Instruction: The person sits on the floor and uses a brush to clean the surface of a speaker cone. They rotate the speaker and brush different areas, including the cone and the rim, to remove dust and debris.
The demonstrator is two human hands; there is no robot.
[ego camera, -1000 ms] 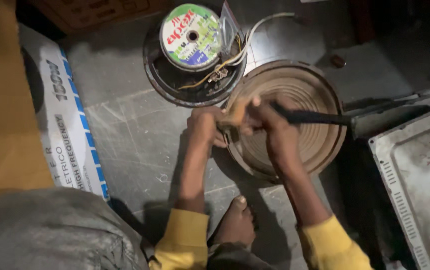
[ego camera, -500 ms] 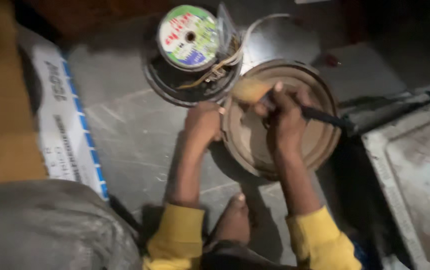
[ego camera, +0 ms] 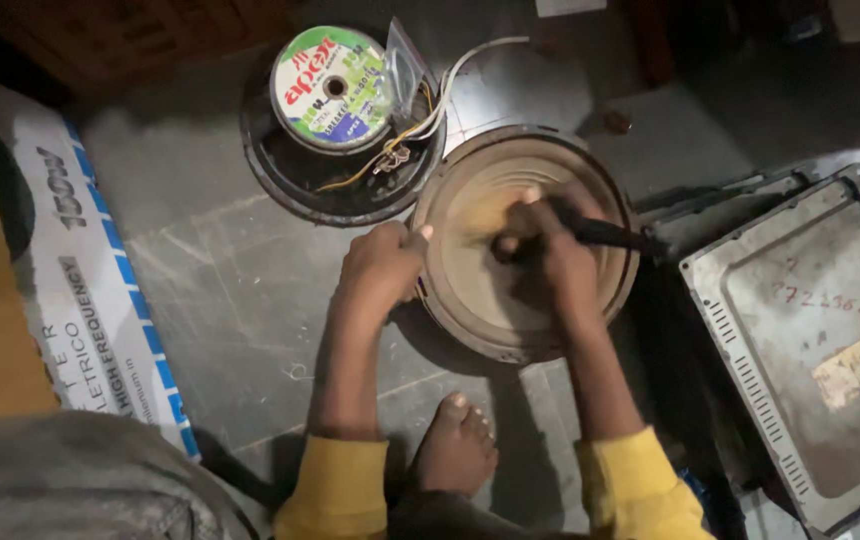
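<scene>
While a second speaker (ego camera: 342,125) lies magnet-up at eleven o'clock and a grey metal cover (ego camera: 810,340) at three, the brown speaker cone (ego camera: 470,285) sits central. The left hand (ego camera: 382,272) pinches its rim; the right hand (ego camera: 550,250) (fingers curled tight) grips a black-handled tool (ego camera: 605,235).

speaker cone (ego camera: 470,290) right of upturned speaker (ego camera: 335,130)

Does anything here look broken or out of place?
Yes. The second speaker lies magnet-up on the floor, with loose wires trailing from it. The right hand presses a dark-handled tool into the brown speaker cone, while the left hand grips its rim.
</scene>
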